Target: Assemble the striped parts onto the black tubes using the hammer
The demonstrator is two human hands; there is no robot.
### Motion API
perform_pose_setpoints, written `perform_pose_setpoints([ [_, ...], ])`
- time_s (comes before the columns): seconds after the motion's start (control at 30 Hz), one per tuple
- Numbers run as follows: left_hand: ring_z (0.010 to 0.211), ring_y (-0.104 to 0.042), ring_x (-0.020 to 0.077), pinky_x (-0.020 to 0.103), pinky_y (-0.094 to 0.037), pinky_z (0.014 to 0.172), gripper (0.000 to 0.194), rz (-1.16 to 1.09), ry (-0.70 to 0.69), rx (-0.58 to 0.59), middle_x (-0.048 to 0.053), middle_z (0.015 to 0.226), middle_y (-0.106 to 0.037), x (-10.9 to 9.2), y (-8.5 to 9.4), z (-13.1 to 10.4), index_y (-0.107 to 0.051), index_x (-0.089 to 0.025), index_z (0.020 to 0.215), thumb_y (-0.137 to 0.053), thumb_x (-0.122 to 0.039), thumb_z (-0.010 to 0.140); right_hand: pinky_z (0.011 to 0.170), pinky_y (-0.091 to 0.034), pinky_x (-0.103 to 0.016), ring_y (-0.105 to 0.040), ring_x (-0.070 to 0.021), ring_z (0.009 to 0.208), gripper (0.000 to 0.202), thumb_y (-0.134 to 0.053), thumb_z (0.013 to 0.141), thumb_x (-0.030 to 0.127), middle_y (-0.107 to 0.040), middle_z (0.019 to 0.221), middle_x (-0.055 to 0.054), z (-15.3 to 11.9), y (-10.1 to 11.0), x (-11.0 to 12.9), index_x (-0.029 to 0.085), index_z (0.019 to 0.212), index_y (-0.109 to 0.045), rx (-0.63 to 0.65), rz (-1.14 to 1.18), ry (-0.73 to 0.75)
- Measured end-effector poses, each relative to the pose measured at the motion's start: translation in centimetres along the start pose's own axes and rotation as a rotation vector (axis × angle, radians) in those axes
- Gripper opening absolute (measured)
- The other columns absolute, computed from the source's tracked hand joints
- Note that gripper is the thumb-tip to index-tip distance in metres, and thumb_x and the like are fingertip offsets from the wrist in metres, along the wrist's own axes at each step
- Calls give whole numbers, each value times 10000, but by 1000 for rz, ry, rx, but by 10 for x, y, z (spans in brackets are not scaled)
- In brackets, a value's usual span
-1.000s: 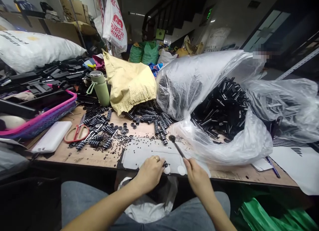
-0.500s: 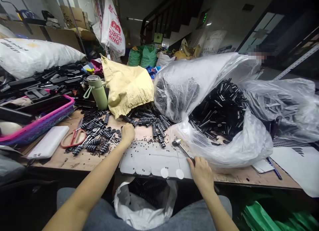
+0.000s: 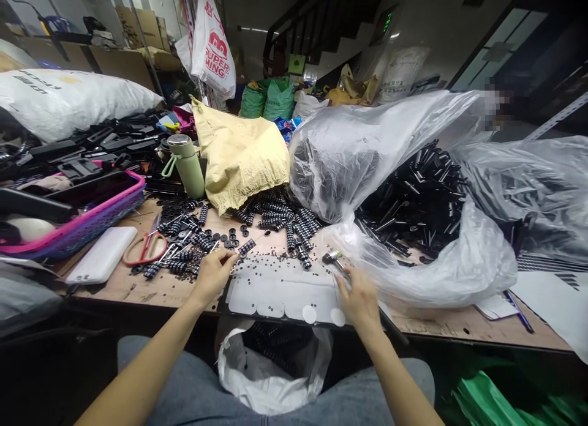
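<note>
My left hand [image 3: 214, 274] is at the left end of the white sheet [image 3: 280, 286], thumb and fingers brought together; whatever is between them is too small to name. Just beyond its fingertips lies a black ribbed roller [image 3: 247, 247]. My right hand [image 3: 361, 298] is closed around a hammer, whose head [image 3: 331, 256] points away from me over the sheet's right side. Tiny dark rings are scattered over the sheet. A heap of ribbed rollers [image 3: 271, 207] lies by the yellow sack [image 3: 248, 153]. More rollers, metal pins and black washers [image 3: 224, 237] lie on the left.
Red-handled scissors [image 3: 146, 248], a white box-like item [image 3: 101, 254], a green bottle [image 3: 187, 169] and a pink-rimmed basket [image 3: 92, 215] stand left. Plastic bags of black parts [image 3: 420, 199] fill the right. An open white sack [image 3: 271, 383] sits between my knees.
My left hand has drawn back toward me and left, and a roller and washers now show where it was. My right hand has moved slightly up along the hammer. The view has shifted a little.
</note>
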State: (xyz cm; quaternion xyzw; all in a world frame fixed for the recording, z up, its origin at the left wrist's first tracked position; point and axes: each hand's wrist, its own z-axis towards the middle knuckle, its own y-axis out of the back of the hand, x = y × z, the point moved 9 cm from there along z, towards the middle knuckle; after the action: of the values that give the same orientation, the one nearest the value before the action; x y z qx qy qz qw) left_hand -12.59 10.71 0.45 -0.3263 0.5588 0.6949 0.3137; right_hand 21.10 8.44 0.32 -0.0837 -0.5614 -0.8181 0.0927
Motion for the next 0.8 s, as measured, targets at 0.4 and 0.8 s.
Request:
perform_pose_setpoints([
  [0.4, 708, -569, 173, 271, -413, 674, 246, 120, 37, 151, 26, 722, -632, 13, 43, -45, -616, -185, 705, -467, -371, 763, 811, -392, -293, -470, -176, 939, 195, -404, 866, 223, -585, 988, -64, 81, -101, 219, 164, 963, -563, 277, 279, 485],
  [0.8, 684, -570, 169, 260, -408, 638, 247, 208, 173, -48, 28, 722, -628, 44, 29, -70, -603, -178, 725, -426, -333, 799, 803, -383, -285, -477, -180, 885, 163, -441, 828, 179, -587, 922, -71, 77, -114, 203, 162, 858, -601, 288, 216, 526],
])
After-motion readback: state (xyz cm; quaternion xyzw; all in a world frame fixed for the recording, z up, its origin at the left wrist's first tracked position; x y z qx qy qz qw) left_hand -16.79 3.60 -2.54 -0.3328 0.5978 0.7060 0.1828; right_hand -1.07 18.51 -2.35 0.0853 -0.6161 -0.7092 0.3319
